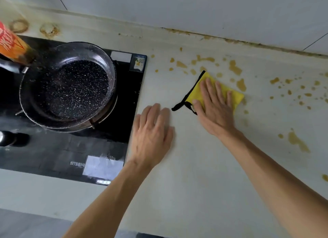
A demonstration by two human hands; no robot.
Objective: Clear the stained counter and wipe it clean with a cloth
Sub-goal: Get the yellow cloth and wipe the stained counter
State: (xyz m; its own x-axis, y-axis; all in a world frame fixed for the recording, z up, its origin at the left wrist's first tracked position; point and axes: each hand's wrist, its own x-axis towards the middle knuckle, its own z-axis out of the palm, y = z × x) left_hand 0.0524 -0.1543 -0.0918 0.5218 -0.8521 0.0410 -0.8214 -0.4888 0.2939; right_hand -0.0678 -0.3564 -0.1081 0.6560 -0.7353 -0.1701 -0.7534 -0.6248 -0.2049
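Far left there's an orange-and-red bottle (pixel 12 44) poking into view, tilted over the handle end of a black speckled frying pan (pixel 71 88). The pan sits on a black glass cooktop (pixel 106 145) set into the counter, with a knob (pixel 7 137) near its front-left edge and a couple of whitish stickers on the glass. Behind the cooktop the counter has two rusty ring marks (pixel 49 30) (looks like old can or jar bottoms).

Just right of the cooktop edge, the left hand (pixel 152 133) lies flat on the pale counter (pixel 195 184), fingers straight and together, holding nothing, palm down.

A bit further right, the right hand (pixel 215 104) presses flat on a yellow cloth (pixel 236 95), fingers spread and straight across it, not bunching it up. The cloth has a black trim with a little loop trailing off toward the left hand, and it lies on the counter about mid-depth, right at the edge of the mess.

Beyond and to the right of the cloth, brownish-yellow splotches (pixel 235 67) are scattered across the counter up toward the wall, with one bigger smear (pixel 298 142) nearer the front right. The seam under the white wall tiles (pixel 195 7) looks grimy too.
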